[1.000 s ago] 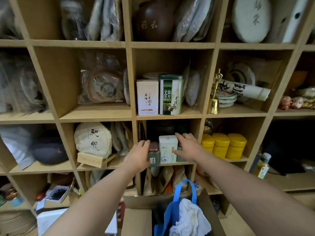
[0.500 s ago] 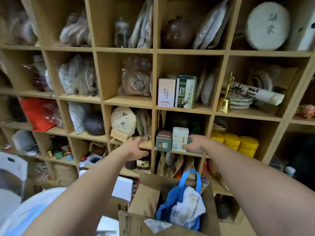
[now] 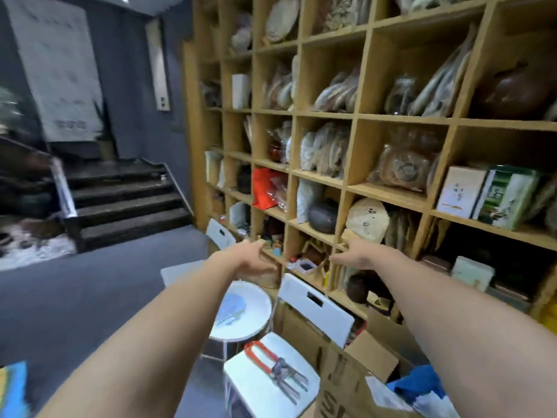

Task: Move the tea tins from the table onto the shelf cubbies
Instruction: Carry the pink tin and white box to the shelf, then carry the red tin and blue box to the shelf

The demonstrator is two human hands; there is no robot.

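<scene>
Now empty left hand (image 3: 253, 260), right hand (image 3: 357, 257), pale tea tin (image 3: 473, 273) shelved rightward, apart.

The shelf (image 3: 388, 193) is matt pale wood. The box (image 3: 355, 375) is plain brown cardboard. The chair (image 3: 316, 306) looks like smooth white plastic. The pot (image 3: 323, 217) on a cubby ledge looks dull, dark and smooth. The stairs (image 3: 126, 203) appear dark and slightly glossy.

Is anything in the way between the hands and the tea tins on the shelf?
Nothing visible blocks them. Both hands, left and right, are empty and held out in open air. The small tins sit at the cubby's open front, off to the right.
</scene>
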